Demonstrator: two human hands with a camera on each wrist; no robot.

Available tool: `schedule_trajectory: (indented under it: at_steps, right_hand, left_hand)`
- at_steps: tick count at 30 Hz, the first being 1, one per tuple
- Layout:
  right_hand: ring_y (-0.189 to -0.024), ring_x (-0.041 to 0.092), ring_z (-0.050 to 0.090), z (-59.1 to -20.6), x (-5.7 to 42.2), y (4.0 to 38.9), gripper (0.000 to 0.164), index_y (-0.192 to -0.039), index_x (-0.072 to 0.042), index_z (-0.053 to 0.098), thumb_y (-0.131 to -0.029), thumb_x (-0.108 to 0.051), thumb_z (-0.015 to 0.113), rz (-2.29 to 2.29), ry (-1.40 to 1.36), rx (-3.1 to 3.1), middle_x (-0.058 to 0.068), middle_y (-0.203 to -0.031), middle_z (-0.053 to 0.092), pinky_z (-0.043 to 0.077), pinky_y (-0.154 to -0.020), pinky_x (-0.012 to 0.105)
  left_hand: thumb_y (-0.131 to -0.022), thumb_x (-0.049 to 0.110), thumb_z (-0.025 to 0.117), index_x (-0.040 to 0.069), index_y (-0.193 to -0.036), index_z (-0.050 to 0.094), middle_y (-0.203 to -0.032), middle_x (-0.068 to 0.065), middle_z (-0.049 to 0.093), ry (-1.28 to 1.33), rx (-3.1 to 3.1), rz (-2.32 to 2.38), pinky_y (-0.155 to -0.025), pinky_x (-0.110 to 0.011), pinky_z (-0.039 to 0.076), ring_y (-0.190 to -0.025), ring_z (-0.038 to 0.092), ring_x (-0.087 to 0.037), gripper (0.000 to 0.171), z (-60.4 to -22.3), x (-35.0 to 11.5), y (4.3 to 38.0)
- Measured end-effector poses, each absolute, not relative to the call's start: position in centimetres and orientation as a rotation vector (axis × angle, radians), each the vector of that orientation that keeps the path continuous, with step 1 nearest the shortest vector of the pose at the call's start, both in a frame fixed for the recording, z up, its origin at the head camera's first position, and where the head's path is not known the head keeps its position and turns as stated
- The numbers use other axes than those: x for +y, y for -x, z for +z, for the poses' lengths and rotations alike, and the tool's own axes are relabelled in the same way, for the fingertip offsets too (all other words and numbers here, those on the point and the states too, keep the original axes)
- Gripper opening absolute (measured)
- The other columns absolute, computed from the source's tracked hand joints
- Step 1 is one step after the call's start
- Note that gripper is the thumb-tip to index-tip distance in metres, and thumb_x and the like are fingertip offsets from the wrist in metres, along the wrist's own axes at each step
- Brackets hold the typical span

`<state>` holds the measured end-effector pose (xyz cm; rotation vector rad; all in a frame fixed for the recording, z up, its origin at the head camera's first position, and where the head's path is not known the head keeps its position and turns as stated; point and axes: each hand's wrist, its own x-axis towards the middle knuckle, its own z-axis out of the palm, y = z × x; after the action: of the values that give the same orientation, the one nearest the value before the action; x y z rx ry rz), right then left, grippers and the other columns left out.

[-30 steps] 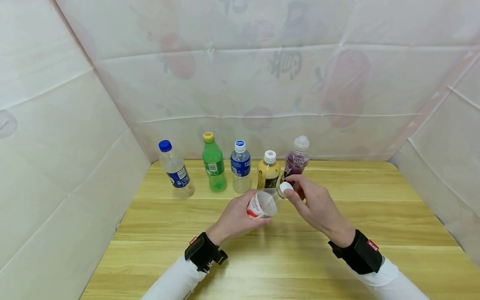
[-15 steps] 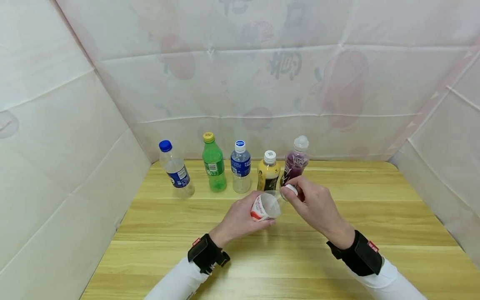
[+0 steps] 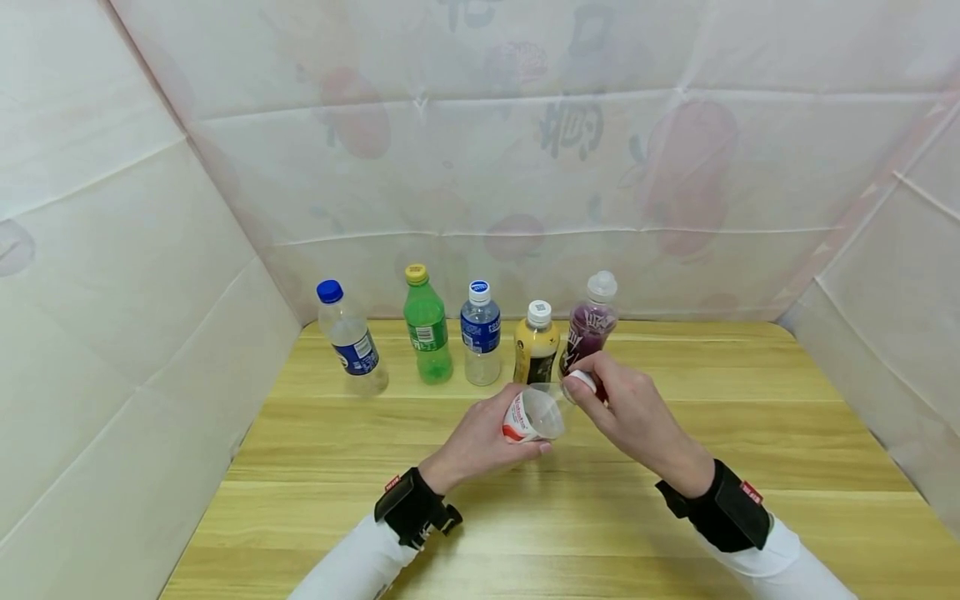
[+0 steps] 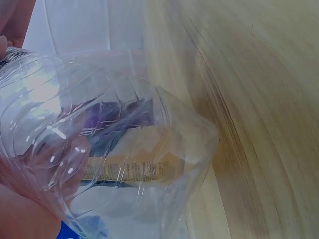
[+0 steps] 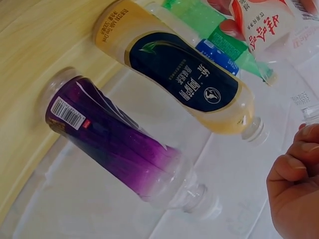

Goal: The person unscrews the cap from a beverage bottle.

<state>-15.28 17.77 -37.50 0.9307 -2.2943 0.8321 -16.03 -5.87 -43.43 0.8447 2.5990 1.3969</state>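
My left hand point(image 3: 480, 433) grips a clear plastic bottle point(image 3: 542, 412) with a red-and-white label, its fingers round the body. The bottle is tilted, base towards me and neck pointing to the upper right. On that neck is a white cap point(image 3: 582, 382), pinched between the thumb and fingers of my right hand point(image 3: 633, 417), which partly hide it. The left wrist view is filled by the bottle's ridged clear wall point(image 4: 114, 134). In the right wrist view the red-and-white label point(image 5: 264, 25) shows at the top, with curled right-hand fingers point(image 5: 294, 169) near the neck.
Behind the hands stands a row of upright bottles: blue-capped point(image 3: 352, 346), green point(image 3: 427, 333), blue-labelled point(image 3: 481, 333), yellow point(image 3: 537, 342) and purple point(image 3: 591, 323). The last two are closest to my hands. A cloth-like sheet point(image 3: 480, 183) rises behind the wooden table point(image 3: 570, 533).
My left hand and the bottle have shifted slightly right. The right thumb and fingers have closed further over the white cap. During the last half second hardly anything moves; the standing bottles stay put.
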Motion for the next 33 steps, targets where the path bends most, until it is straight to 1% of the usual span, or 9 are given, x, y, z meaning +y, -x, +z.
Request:
schedule_trajectory:
  at_steps: [5,11,18,24,33]
  right_hand:
    - [-0.065,0.003,0.044,-37.47,17.85,15.3,0.038,-0.107,-0.005,0.061,-0.11,-0.041,0.049,0.839,-0.96,-2.293,-0.008,-0.078,0.052,0.038,-0.053,0.02]
    - [-0.068,0.004,0.045,-37.45,18.04,15.28,0.041,-0.109,-0.004,0.061,-0.11,-0.042,0.047,0.837,-0.984,-2.3,-0.007,-0.081,0.053,0.039,-0.054,0.019]
    - [-0.073,0.005,0.048,-37.55,18.23,15.26,0.048,-0.111,-0.001,0.061,-0.11,-0.044,0.042,0.818,-1.025,-2.278,-0.004,-0.086,0.056,0.04,-0.058,0.02]
    - [-0.075,0.007,0.049,-37.59,18.33,15.48,0.05,-0.111,-0.001,0.061,-0.111,-0.045,0.039,0.799,-1.062,-2.235,-0.002,-0.089,0.056,0.04,-0.06,0.02]
    - [-0.079,0.01,0.049,-37.56,18.56,15.77,0.05,-0.113,0.002,0.062,-0.111,-0.042,0.037,0.776,-1.115,-2.216,-0.001,-0.094,0.056,0.041,-0.067,0.023]
  left_hand:
    - [-0.084,0.038,0.086,0.014,-0.141,0.052,-0.117,-0.001,0.067,-0.851,2.584,1.4,-0.081,-0.027,0.055,-0.099,0.063,-0.012,0.071,-43.41,-5.91,16.05]
    - [-0.085,0.037,0.086,0.013,-0.143,0.05,-0.12,-0.002,0.067,-0.852,2.556,1.402,-0.084,-0.027,0.055,-0.1,0.063,-0.012,0.073,-43.36,-5.92,16.07]
    - [-0.084,0.036,0.087,0.013,-0.142,0.051,-0.12,-0.002,0.067,-0.856,2.514,1.432,-0.084,-0.028,0.055,-0.1,0.063,-0.012,0.071,-43.36,-5.9,16.1]
    - [-0.083,0.036,0.087,0.014,-0.142,0.052,-0.118,0.0,0.067,-0.839,2.485,1.458,-0.083,-0.028,0.055,-0.099,0.063,-0.011,0.072,-43.44,-5.88,16.15]
    - [-0.084,0.035,0.087,0.014,-0.142,0.051,-0.119,0.0,0.066,-0.83,2.448,1.479,-0.083,-0.028,0.054,-0.099,0.062,-0.012,0.072,-43.5,-5.86,16.22]
